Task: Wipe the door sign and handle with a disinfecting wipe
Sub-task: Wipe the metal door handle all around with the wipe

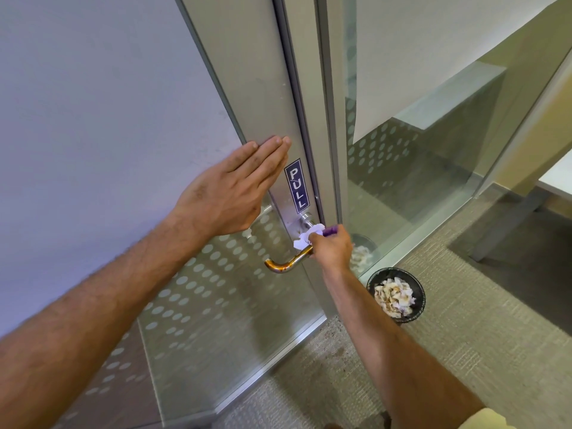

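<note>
A white wipe [306, 237] is clenched in the right hand [332, 247] against the door handle [288, 264], below the PULL sign [297, 186]. The left hand [230, 193] is laid flat, fingers straight and empty, on the door frame [247, 72]. A bin [419, 292] sits to the right.

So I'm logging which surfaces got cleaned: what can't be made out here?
All in the head view:
- Handle: its stretch near the base is covered by the wipe and right hand.
- Door frame under the left hand: hidden by the flat palm.
- Purple object in the right hand: mostly enclosed by fingers, unidentifiable.
- PULL sign: whether it's already wiped doesn't show.
- Bin contents: crumpled, too small to identify.
</note>
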The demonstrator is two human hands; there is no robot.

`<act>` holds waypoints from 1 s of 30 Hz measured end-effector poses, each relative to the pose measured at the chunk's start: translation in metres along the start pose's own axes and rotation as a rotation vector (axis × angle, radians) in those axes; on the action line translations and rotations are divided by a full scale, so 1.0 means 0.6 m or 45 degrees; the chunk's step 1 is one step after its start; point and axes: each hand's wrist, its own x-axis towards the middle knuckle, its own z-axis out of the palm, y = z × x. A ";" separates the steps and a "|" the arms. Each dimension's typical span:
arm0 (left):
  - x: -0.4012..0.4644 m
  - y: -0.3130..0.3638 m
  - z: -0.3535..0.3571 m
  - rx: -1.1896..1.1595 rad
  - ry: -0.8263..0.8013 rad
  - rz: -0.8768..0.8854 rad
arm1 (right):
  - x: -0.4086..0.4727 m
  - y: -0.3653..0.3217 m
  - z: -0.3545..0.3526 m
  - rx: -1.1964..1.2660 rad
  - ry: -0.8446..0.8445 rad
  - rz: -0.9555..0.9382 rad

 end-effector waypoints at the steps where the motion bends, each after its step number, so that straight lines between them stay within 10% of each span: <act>1: 0.000 0.000 0.001 0.001 0.006 0.001 | -0.007 0.003 0.004 0.121 0.022 0.064; 8: 0.000 0.000 0.001 0.025 0.014 -0.001 | -0.064 0.057 0.036 0.684 0.018 0.304; 30: -0.001 -0.001 -0.001 -0.005 -0.008 0.009 | -0.117 0.071 0.034 0.497 -0.193 0.556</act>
